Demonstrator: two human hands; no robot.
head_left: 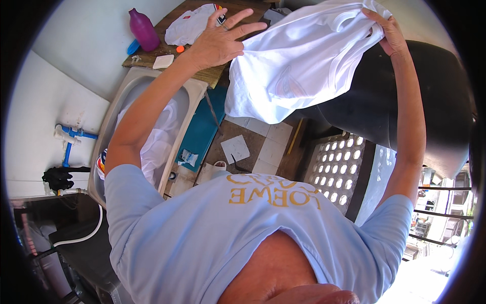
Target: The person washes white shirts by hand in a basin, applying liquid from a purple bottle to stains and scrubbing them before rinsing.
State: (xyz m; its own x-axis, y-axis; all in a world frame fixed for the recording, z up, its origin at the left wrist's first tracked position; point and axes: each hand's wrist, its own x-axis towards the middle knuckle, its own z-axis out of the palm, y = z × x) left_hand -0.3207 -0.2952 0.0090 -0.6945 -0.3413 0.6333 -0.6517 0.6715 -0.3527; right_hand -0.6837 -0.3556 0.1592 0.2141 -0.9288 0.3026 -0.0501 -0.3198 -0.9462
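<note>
Here: white garment (pixel 298 66), held aloft at twelve o'clock over a dark barrel (pixel 430 101).
Right hand (pixel 387 33) is clenched on the upper hem at one o'clock; left hand (pixel 217 43), fingers spread, hovers just beside the cloth's eleven-o'clock edge, gripping nothing. Long axis runs from one o'clock down to seven, loose end hanging low. Best practice, judged: pinch the near edge with the left, then pull taut.

a purple bottle (pixel 143 29) stands on a wooden table (pixel 212 76) near a soap bar (pixel 163 62) and folded white shirt (pixel 191 23). beside it, a sink (pixel 126 93) holds white cloth (pixel 159 147). blue pipes (pixel 71 139) run along the wall.
</note>
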